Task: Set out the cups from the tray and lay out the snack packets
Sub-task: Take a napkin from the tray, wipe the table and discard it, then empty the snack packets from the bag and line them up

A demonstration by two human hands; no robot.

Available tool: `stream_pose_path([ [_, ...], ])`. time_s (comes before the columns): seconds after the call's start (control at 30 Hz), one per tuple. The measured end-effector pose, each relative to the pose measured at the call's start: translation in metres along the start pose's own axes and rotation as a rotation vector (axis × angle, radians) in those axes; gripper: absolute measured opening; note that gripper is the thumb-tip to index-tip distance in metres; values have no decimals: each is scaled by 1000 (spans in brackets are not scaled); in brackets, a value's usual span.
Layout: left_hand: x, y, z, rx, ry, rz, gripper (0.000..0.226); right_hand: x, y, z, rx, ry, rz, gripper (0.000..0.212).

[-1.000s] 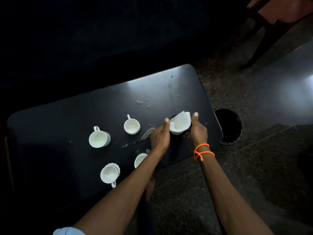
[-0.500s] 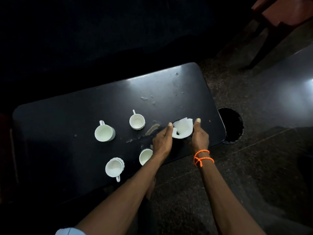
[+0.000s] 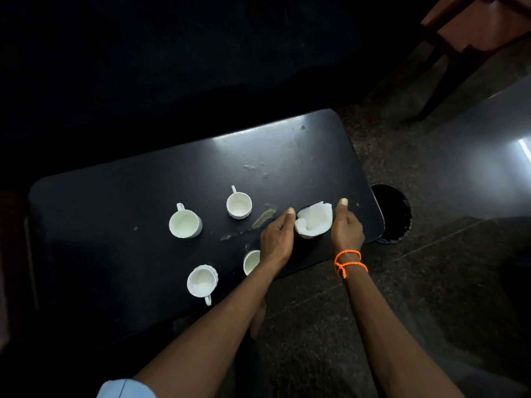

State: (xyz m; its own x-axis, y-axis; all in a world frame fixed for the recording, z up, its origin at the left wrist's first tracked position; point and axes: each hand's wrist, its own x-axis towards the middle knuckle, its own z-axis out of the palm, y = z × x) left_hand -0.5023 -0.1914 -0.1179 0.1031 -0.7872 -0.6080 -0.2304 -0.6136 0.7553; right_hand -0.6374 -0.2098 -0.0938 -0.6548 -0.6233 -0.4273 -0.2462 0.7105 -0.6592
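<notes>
Four white handled cups stand on the black table [image 3: 143, 196]: one at the left [image 3: 185, 224], one in the middle [image 3: 239, 205], a ribbed one near the front [image 3: 202, 281], and one [image 3: 252, 261] half hidden behind my left wrist. Between my hands, near the table's right end, is a small dark bowl lined with white paper [image 3: 314, 221]. My left hand [image 3: 277, 238] grips its left side and my right hand [image 3: 346, 229] its right side, thumbs pointing away from me. No tray or snack packet is in sight.
Pale smears mark the tabletop beside the middle cup. A round dark hole [image 3: 392, 214] lies in the floor just past the table's right edge. A reddish chair [image 3: 471, 27] stands at the top right. The area beyond the table is dark.
Both hands have brought the paper-lined bowl slightly lower and nearer to me, over the table's right end. The four cups have stayed where they were.
</notes>
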Motion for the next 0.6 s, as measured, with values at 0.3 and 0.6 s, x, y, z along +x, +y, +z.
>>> stream_pose_path([
  [0.3, 8, 18, -92, -142, 149, 3, 54, -45, -74, 46, -409, 117, -647, 44],
  [0.6, 2, -6, -254, -221, 450, -29, 58, -162, -137, 185, -530, -263, -1060, 45],
])
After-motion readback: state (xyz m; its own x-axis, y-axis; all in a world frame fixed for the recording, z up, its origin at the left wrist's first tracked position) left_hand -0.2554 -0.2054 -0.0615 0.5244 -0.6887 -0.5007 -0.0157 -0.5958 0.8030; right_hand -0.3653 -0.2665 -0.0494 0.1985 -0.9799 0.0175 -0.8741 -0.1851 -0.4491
